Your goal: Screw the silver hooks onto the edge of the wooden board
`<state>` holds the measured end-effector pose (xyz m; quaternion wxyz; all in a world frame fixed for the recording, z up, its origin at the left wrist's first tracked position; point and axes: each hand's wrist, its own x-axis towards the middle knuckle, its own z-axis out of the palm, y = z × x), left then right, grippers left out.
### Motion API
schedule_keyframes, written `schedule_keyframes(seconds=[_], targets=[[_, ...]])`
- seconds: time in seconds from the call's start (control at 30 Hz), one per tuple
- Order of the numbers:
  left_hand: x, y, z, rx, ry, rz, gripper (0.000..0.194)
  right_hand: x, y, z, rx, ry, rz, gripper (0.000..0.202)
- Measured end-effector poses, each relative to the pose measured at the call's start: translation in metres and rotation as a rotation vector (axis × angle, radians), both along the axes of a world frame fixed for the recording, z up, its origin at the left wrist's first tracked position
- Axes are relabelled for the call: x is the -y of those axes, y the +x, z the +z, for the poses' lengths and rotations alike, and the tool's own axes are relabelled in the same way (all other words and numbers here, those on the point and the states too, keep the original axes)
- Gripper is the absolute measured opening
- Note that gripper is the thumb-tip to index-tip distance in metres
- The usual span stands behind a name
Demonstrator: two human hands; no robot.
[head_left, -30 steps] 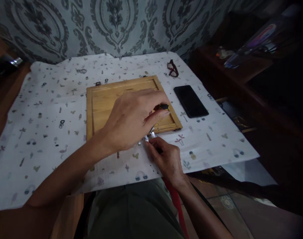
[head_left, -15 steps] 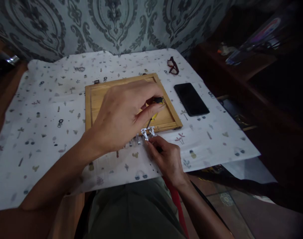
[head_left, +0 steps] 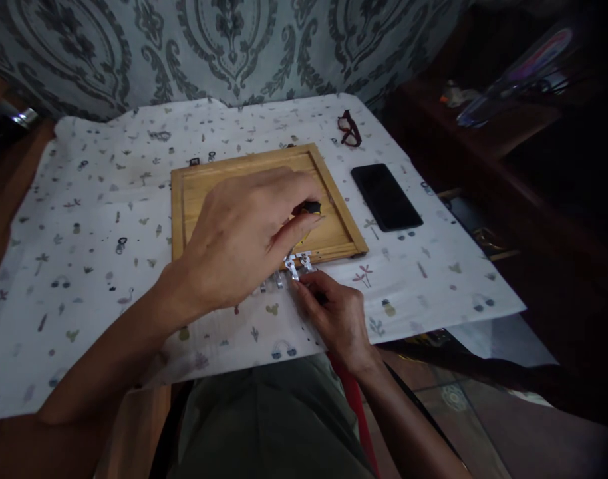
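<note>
A wooden panel with a raised frame point(head_left: 337, 206) lies on the patterned white cloth. Above it, my left hand point(head_left: 249, 233) grips a small black and yellow screwdriver point(head_left: 311, 207), whose tip points down at the metal pieces on the panel's near edge. My right hand point(head_left: 334, 309) pinches the end of one silver metal piece point(head_left: 292, 267) between thumb and finger. Another silver piece point(head_left: 306, 261) sits just right of it. More metal pieces point(head_left: 279, 279) stick out to the left, partly hidden by my left hand.
A black phone point(head_left: 386, 197) lies right of the panel, with dark red glasses point(head_left: 349, 129) behind it. The white cloth point(head_left: 99, 219) covers the table. A dark shelf with small items point(head_left: 458, 96) stands at the right.
The screwdriver handle and my left hand's fingertips have shifted slightly left and down. My right hand keeps its pinch on the metal piece.
</note>
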<state>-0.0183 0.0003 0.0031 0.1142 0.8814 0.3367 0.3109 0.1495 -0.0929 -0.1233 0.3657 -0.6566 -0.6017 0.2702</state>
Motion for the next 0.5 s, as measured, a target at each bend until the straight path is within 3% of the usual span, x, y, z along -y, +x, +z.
schedule_keyframes(seconds=[0.5], targets=[[-0.0029,-0.0001,-0.0029,-0.016,0.02,-0.015,0.014,-0.0002,-0.0002,-0.0002,-0.007,0.009,0.002,0.028]])
